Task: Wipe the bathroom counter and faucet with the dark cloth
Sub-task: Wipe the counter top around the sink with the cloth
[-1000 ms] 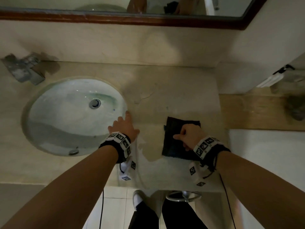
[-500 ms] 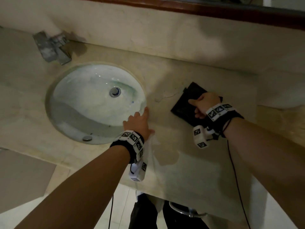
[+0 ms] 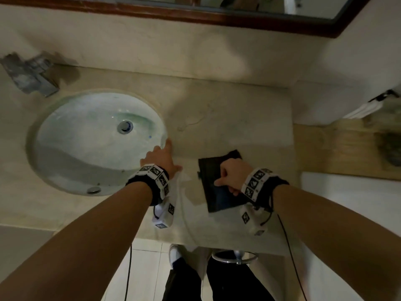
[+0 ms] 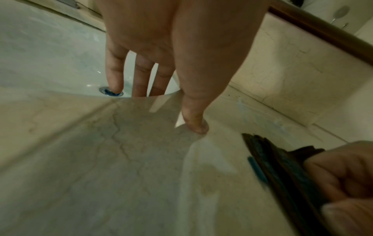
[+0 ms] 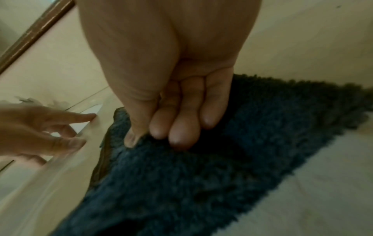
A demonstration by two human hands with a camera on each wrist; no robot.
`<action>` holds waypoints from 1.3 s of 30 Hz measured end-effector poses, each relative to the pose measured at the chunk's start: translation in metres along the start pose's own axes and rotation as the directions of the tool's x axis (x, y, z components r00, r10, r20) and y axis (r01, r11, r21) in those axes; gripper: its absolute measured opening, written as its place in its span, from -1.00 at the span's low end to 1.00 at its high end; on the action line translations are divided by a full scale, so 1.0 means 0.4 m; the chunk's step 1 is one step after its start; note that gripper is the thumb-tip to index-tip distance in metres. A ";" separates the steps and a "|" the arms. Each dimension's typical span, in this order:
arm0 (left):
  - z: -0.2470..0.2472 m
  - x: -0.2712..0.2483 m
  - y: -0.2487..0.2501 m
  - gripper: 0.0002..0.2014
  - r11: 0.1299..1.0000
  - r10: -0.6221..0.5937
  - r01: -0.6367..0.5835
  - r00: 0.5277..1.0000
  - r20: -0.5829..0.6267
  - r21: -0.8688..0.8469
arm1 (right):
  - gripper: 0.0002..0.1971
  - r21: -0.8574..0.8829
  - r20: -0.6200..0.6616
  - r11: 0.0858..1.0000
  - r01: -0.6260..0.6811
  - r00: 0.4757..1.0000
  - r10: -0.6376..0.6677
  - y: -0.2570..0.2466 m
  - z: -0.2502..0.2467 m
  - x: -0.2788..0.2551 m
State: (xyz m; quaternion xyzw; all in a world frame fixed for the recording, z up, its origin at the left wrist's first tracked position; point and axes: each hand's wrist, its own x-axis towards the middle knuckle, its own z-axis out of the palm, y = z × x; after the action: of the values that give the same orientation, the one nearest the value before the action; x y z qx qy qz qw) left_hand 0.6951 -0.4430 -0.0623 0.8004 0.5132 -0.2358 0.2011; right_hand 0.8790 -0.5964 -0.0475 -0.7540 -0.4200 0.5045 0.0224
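On the beige stone counter (image 3: 227, 118), right of the sink (image 3: 71, 148), the dark cloth (image 3: 219, 198) lies flat near the front edge, and the right hand (image 3: 231, 173) is down on top of it, fingers curled under with the thumb pressing into the fuzzy pile, as the right wrist view shows. The left hand (image 3: 161, 158) is over at the sink's right rim, fingers spread and straight: thumb tip planted on the counter, the others reaching over the edge into the basin. A damp, darker patch shows on the stone between the two hands. Far left, against the back wall, the metal faucet (image 3: 30, 74) stands well away from the cloth. The drain (image 3: 125, 126) sits mid-basin.
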 end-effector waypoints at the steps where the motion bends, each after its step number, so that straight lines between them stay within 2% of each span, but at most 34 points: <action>1: 0.001 0.001 -0.001 -0.01 1.000 -0.001 0.001 1.000 0.002 0.000 | -0.66 0.008 -0.005 1.000 -0.004 1.000 0.004 0.002 -0.001 0.001; 4: 0.009 0.003 -0.007 -0.01 1.000 0.003 -0.003 1.000 -0.010 -0.002 | -0.62 0.092 -0.044 0.995 -0.029 0.998 0.033 -0.008 -0.013 0.027; 11: 0.022 0.002 -0.011 -0.03 1.000 -0.002 0.001 0.999 -0.034 -0.023 | -0.68 0.366 -0.331 0.930 -0.027 0.930 0.157 -0.056 -0.137 0.170; 15: 0.027 0.008 -0.011 -0.02 1.000 -0.007 0.006 0.999 -0.036 -0.028 | -0.69 0.459 -0.353 0.888 -0.029 0.911 0.213 -0.064 -0.173 0.222; 18: 0.025 0.008 -0.007 -0.02 1.000 -0.001 0.000 0.999 -0.033 -0.025 | -0.67 0.365 -0.369 0.930 -0.034 0.912 0.179 -0.069 -0.171 0.216; 21: 0.021 0.008 -0.007 -0.02 1.000 -0.002 0.001 1.000 -0.029 -0.029 | -0.63 0.058 -0.303 0.997 -0.050 0.951 0.066 -0.077 -0.151 0.176; 25: 0.017 0.009 -0.007 -0.03 0.999 0.006 -0.006 1.000 -0.002 -0.038 | -0.65 -0.195 -0.138 0.981 0.001 0.990 -0.028 -0.068 -0.084 0.087; 28: 0.009 0.008 -0.006 -0.02 0.999 0.017 -0.016 1.000 0.018 -0.040 | -0.66 -0.302 -0.091 0.953 0.030 0.994 -0.060 -0.042 -0.015 0.035; 31: 0.005 0.009 -0.006 -0.01 0.999 0.032 -0.031 0.999 0.026 -0.044 | -0.72 -0.333 -0.103 0.942 0.035 0.992 -0.074 -0.015 0.040 0.002; 34: 0.006 0.008 -0.009 0.00 0.998 0.046 -0.044 0.998 0.034 -0.050 | -0.76 -0.262 -0.148 0.965 0.019 0.987 -0.060 -0.004 0.063 -0.018; 39: 0.011 0.010 -0.013 -0.01 0.997 0.054 -0.053 0.998 0.019 -0.060 | -0.71 -0.264 -0.129 0.965 0.012 0.990 -0.048 -0.016 0.024 0.015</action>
State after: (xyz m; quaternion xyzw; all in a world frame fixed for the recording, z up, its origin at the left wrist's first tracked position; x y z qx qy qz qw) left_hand 0.6909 -0.4407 -0.0686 0.8049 0.4963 -0.2233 0.2364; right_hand 0.8684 -0.5920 -0.0536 -0.7762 -0.4920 0.3920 -0.0417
